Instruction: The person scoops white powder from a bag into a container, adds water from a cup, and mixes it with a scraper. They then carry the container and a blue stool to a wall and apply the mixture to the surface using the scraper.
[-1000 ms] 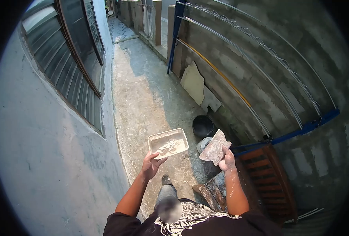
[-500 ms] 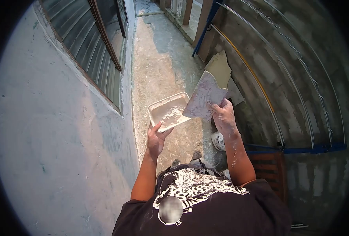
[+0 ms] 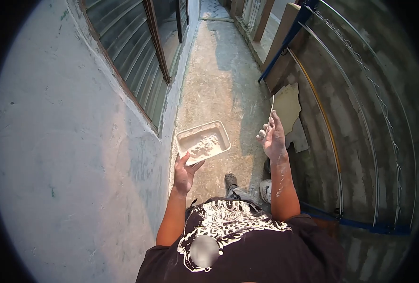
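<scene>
My left hand [image 3: 184, 174] grips the near left corner of a white rectangular tub [image 3: 180, 140], its thumb over the rim and its fingers underneath. Pale, lumpy powder or paste [image 3: 205, 146] lies inside the tub. To the right, my right hand [image 3: 272, 137] is closed on a thin flat sheet [image 3: 271, 109], which shows almost edge-on and points up, apart from the tub. White residue coats the right fingers and spots the forearm.
A bluish plastered wall [image 3: 86, 170] with a louvered window [image 3: 129, 52] runs along the left. Broken board pieces [image 3: 288, 104] lean at the right, beside a blue metal frame [image 3: 285, 42] with curved rods. The concrete path [image 3: 209, 85] stretches ahead.
The sheet has turned from face-on to edge-on and moved away from the tub's rim. The view has shifted, and one shoe has stepped forward.
</scene>
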